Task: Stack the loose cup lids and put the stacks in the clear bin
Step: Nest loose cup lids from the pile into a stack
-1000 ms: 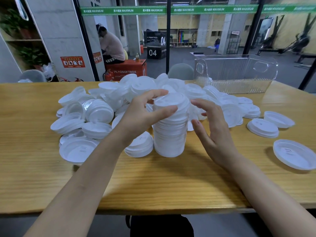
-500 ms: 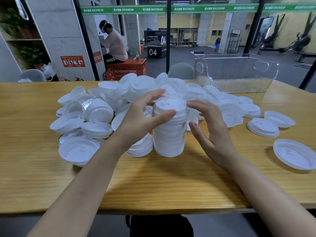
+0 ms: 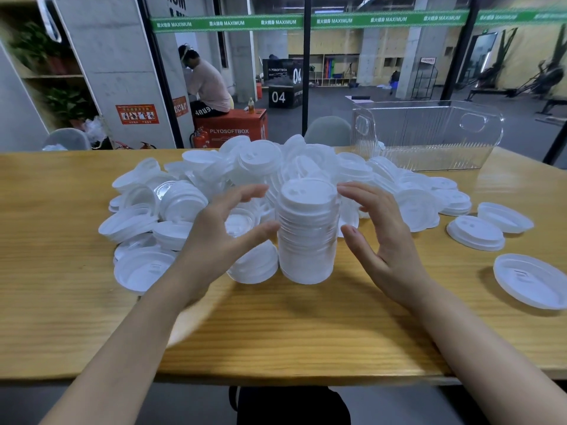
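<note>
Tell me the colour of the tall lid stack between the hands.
White; the lid stack shows best in the head view.

The lid stack (image 3: 306, 234) stands before the lid heap (image 3: 260, 161), the bin (image 3: 429, 142) behind-right, perhaps touching.

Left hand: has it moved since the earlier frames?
Yes. The left hand has pulled leftward, away from the lid stack, which stays put on the table.

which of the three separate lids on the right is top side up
The leftmost lid, nearest the pile: sip holes face up; the other two show hollow undersides.
</note>
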